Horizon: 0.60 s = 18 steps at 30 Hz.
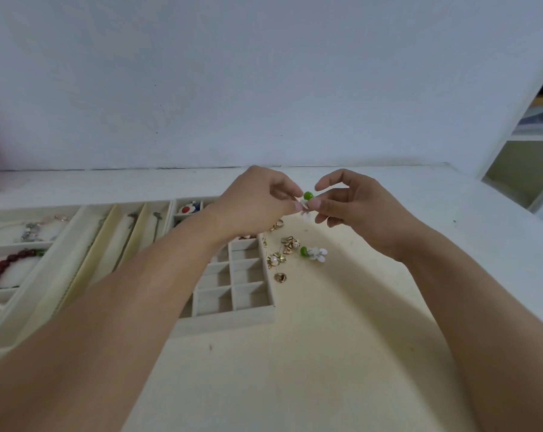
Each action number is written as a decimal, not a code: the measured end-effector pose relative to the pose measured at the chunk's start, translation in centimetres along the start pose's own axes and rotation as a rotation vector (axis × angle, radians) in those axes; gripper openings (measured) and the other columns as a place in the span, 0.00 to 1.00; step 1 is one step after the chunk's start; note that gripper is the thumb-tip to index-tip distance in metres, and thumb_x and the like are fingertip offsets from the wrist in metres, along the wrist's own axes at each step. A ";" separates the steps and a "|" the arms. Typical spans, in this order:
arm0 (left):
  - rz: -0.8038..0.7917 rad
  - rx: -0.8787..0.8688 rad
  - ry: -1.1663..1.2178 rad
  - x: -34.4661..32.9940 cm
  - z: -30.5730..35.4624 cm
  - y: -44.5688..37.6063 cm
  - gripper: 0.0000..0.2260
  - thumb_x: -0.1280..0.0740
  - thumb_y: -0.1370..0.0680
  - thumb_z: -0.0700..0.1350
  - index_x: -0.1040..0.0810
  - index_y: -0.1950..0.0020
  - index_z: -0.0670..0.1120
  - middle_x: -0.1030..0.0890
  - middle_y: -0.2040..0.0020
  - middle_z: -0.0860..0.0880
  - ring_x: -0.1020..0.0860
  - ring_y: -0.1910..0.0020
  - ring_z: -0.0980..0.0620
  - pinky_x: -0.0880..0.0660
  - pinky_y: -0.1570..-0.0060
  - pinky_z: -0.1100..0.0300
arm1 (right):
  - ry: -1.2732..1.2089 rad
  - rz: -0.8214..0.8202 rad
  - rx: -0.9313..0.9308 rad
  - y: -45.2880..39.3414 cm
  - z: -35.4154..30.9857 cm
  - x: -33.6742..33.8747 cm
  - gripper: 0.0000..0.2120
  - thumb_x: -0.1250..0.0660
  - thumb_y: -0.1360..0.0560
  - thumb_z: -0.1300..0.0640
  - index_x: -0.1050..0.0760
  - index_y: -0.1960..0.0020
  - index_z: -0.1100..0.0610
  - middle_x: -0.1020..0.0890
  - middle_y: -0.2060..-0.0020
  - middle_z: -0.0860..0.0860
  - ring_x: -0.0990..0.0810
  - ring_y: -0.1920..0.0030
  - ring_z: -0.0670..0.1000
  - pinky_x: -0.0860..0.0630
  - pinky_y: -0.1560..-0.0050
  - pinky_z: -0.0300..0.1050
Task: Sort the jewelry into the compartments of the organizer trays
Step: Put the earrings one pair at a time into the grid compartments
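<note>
1. We are looking at a big white wall [264,73] at the far side, and a white table [342,353] is sitting under our arms.
2. We are seeing three cream organizer trays side by side on the left part of the table. The left tray [2,296] is holding a red bead bracelet [2,266] and some silver pieces [33,230]. The middle tray [86,269] has long slots, and thin chains are lying in them. The grid tray [226,322] has many small square boxes, and most of the near boxes are showing bare bottoms.
3. We are reaching out with both arms over the table.
4. Our left hand [251,201] is hanging above the far end of the grid tray. Its thumb and finger are pinching the flower earring [307,201].
5. Our right hand [354,207] is pinching the same flower earring from the right side.
6. The flower earring is up in the air between our two hands. It has a green bead and white petals.
7. A matching flower earring [315,254] is lying on the table just right of the grid tray.
8. Small gold earrings [278,260] are lying close beside it.
</note>
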<state>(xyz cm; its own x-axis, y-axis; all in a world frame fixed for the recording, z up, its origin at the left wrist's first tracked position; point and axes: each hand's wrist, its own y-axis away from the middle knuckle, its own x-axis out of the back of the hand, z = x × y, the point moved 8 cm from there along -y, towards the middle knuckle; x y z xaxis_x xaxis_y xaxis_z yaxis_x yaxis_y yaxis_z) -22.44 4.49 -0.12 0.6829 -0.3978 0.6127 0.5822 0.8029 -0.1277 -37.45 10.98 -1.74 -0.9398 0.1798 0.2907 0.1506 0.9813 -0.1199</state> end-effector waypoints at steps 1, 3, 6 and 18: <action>0.011 -0.008 0.020 0.1 0.1 0.0 0.07 0.27 0.23 0.46 0.16 0.46 0.50 0.15 0.52 0.53 0.18 0.55 0.61 0.24 0.60 0.68 | -0.001 0.001 0.000 0.0 0.0 0.0 0.09 0.27 0.24 0.58 0.24 0.46 0.58 0.14 0.57 0.55 0.18 0.58 0.52 0.24 0.54 0.45; 0.007 -0.035 0.041 0.1 0.6 0.2 0.05 0.27 0.23 0.43 0.15 0.48 0.49 0.14 0.54 0.53 0.20 0.61 0.67 0.28 0.64 0.71 | 0.001 0.003 0.006 0.0 -0.1 -0.1 0.06 0.28 0.23 0.57 0.22 0.48 0.59 0.14 0.56 0.57 0.18 0.58 0.53 0.24 0.54 0.46; -0.001 -0.051 0.041 0.1 1.0 0.5 0.04 0.27 0.23 0.42 0.14 0.49 0.47 0.14 0.55 0.52 0.22 0.69 0.67 0.30 0.68 0.74 | -0.020 0.006 0.007 -0.1 0.0 -0.1 0.04 0.29 0.22 0.57 0.20 0.50 0.58 0.14 0.55 0.58 0.18 0.59 0.52 0.25 0.54 0.45; 0.061 0.006 0.050 0.8 0.3 0.4 0.04 0.31 0.21 0.42 0.17 0.48 0.48 0.16 0.58 0.52 0.18 0.65 0.63 0.18 0.52 0.52 | 0.061 0.000 -0.084 0.0 0.8 0.3 0.05 0.28 0.23 0.59 0.20 0.48 0.57 0.14 0.54 0.52 0.18 0.59 0.50 0.22 0.56 0.46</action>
<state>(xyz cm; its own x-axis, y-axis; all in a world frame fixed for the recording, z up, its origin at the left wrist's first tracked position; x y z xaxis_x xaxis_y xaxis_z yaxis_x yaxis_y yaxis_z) -21.75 4.63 0.51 0.7380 -0.3696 0.5646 0.5367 0.8287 -0.1590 -37.96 10.95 -2.40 -0.9198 0.1813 0.3481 0.1784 0.9831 -0.0404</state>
